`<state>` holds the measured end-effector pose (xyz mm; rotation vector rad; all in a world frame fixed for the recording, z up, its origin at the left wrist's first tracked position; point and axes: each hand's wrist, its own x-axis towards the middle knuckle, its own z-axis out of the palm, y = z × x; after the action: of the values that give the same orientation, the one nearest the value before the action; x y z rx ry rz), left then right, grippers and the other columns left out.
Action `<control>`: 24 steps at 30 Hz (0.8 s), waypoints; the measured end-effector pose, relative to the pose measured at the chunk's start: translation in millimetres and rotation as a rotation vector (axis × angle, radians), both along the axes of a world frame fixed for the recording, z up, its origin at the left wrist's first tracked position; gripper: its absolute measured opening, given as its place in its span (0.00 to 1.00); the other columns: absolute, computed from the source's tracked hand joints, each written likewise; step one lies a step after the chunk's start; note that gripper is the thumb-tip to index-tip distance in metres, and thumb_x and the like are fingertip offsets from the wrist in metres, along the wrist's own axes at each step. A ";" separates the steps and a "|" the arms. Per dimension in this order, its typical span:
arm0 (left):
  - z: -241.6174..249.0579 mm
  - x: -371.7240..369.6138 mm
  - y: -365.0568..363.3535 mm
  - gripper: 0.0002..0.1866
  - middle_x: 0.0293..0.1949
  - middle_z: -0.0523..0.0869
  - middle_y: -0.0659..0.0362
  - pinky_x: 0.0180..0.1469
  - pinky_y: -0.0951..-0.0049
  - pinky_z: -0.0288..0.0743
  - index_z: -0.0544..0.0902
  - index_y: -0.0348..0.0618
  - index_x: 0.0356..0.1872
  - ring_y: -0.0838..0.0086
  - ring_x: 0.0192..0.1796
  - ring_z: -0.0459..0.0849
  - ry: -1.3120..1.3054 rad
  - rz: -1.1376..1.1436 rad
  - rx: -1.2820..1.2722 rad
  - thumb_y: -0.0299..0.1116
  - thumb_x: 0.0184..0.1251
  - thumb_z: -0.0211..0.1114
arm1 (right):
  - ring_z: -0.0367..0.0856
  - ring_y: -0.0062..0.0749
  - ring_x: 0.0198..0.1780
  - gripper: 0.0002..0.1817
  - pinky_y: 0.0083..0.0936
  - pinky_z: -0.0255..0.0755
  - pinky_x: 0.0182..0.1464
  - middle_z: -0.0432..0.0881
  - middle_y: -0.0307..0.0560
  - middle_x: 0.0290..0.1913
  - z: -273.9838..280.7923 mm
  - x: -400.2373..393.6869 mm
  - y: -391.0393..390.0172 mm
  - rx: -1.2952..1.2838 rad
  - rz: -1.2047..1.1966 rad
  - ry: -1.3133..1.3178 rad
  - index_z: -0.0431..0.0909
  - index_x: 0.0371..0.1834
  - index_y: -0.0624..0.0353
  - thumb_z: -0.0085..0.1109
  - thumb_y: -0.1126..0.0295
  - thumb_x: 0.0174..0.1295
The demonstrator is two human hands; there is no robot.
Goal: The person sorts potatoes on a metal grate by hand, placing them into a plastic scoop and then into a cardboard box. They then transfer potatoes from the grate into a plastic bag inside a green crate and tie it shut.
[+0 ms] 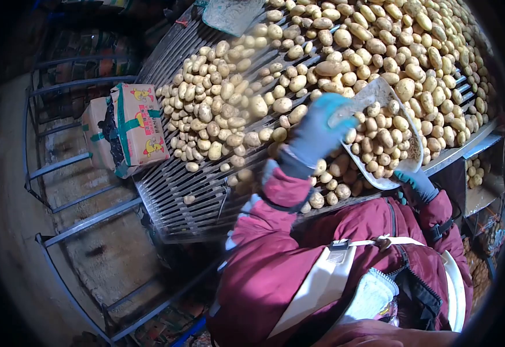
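Observation:
A pale plastic scoop (384, 87) full of small potatoes (379, 136) is tilted over the heap in front of me. My left hand (316, 130), in a grey glove with teal fingers, is somewhat blurred and closed on the scoop's left side. Gloved the same way, my right hand (417, 182) grips the near right rim, its thumb side against the edge. Potatoes lie under and all around the scoop. Part of the left fingers is hard to make out.
A slatted metal sorting table (174, 199) carries a large potato heap (403, 34) and a smaller-potato pile (212, 110). A banana carton (140, 130) with green tape stands at its left edge. Another scoop (232, 16) lies at the far side. Blue metal rails (91, 222) run along the left.

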<state>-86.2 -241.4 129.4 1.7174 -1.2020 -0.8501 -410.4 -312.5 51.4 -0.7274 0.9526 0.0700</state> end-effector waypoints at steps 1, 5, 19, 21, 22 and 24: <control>-12.5 22.7 10.9 0.23 0.52 0.86 0.48 0.58 0.61 0.80 0.85 0.39 0.55 0.58 0.52 0.86 0.069 0.155 0.042 0.39 0.64 0.77 | 0.78 0.22 0.22 0.18 0.19 0.72 0.20 0.84 0.40 0.33 -2.3 -1.1 1.0 0.003 -0.001 -0.003 0.79 0.49 0.63 0.68 0.62 0.64; -62.2 143.0 69.7 0.20 0.54 0.86 0.46 0.58 0.59 0.80 0.85 0.41 0.59 0.58 0.52 0.85 -0.630 0.392 0.269 0.41 0.72 0.68 | 0.77 0.23 0.19 0.14 0.21 0.70 0.18 0.84 0.41 0.32 -14.3 -6.2 5.1 -0.019 0.002 -0.035 0.80 0.47 0.63 0.64 0.65 0.64; -112.4 167.5 117.9 0.14 0.48 0.87 0.44 0.51 0.51 0.81 0.83 0.42 0.49 0.45 0.47 0.86 -0.923 0.411 0.282 0.38 0.68 0.65 | 0.79 0.27 0.22 0.18 0.25 0.72 0.17 0.85 0.44 0.36 -17.7 -8.9 3.0 -0.002 0.006 -0.039 0.80 0.52 0.64 0.68 0.63 0.65; -114.8 173.9 106.4 0.17 0.50 0.86 0.44 0.50 0.51 0.81 0.80 0.44 0.53 0.46 0.48 0.87 -1.055 0.413 0.631 0.40 0.67 0.66 | 0.81 0.26 0.27 0.18 0.24 0.74 0.22 0.86 0.43 0.39 -0.3 -1.4 -1.7 0.053 0.033 -0.038 0.80 0.53 0.63 0.68 0.63 0.65; -114.2 175.1 105.6 0.17 0.50 0.86 0.44 0.50 0.51 0.81 0.80 0.44 0.53 0.46 0.48 0.87 -1.055 0.418 0.627 0.40 0.67 0.66 | 0.81 0.26 0.27 0.18 0.24 0.74 0.22 0.86 0.43 0.39 -8.3 -3.5 1.3 0.048 0.035 -0.039 0.80 0.53 0.63 0.68 0.63 0.65; -110.7 181.0 96.4 0.17 0.48 0.87 0.43 0.51 0.49 0.81 0.80 0.43 0.50 0.46 0.50 0.88 -0.915 0.470 0.679 0.41 0.66 0.66 | 0.82 0.26 0.28 0.18 0.24 0.75 0.24 0.86 0.42 0.39 -34.2 -11.8 9.3 -0.023 -0.086 -0.101 0.80 0.52 0.63 0.69 0.64 0.65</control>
<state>94.8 -145.0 18.7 2.9833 -0.9928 -0.1318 -422.2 -303.2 17.2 -0.7035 0.8886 -0.0530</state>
